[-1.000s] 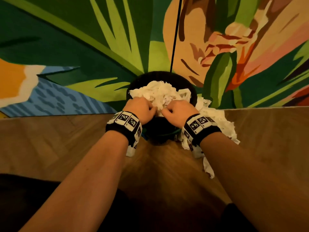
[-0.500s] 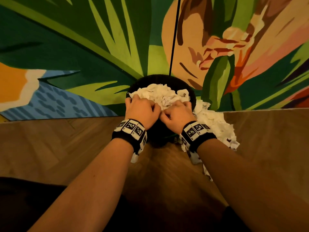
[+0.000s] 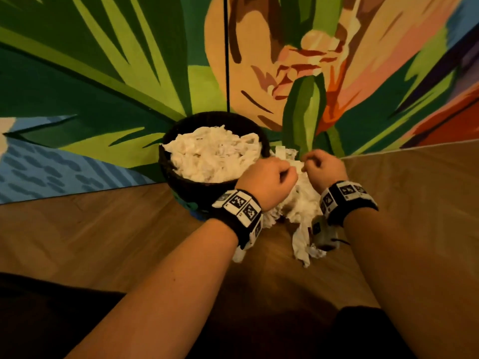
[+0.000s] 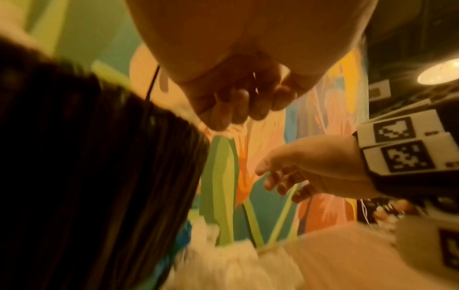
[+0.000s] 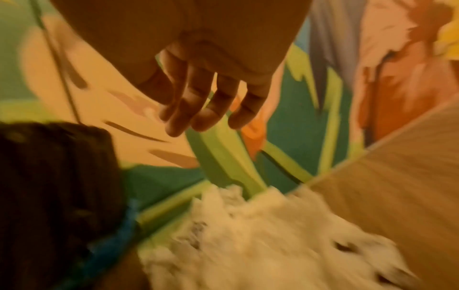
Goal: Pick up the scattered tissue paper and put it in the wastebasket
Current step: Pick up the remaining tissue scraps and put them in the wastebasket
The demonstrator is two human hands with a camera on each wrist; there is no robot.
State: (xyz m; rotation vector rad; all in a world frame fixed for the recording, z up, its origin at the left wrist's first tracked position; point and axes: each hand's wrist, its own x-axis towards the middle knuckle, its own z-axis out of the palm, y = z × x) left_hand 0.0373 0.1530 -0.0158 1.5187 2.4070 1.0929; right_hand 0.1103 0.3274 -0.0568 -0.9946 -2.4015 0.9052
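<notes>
my left hand (image 3: pixel 269 181) and my right hand (image 3: pixel 324 168) hang over a heap of white tissue paper (image 3: pixel 302 206) on the wooden floor (image 3: pixel 103 229), just to the right of a dark wastebasket (image 3: pixel 181 185) that stands against a painted mural wall (image 3: pixel 103 73) of green leaves and an orange flower. the basket is already heaped to the rim with crumpled tissue (image 3: pixel 212 154). seen from the left wrist, my left fingers (image 4: pixel 236 106) are curled into a fist with nothing in them; the basket's dark side fills the left of that blurred view. seen from the right wrist, my right fingers (image 5: pixel 198 109) hang loose and slack above the pile, holding nothing. black bands with square printed markers (image 3: pixel 241 206) wrap both wrists. the loose heap touches the foot of the basket and trails toward me across the boards.
</notes>
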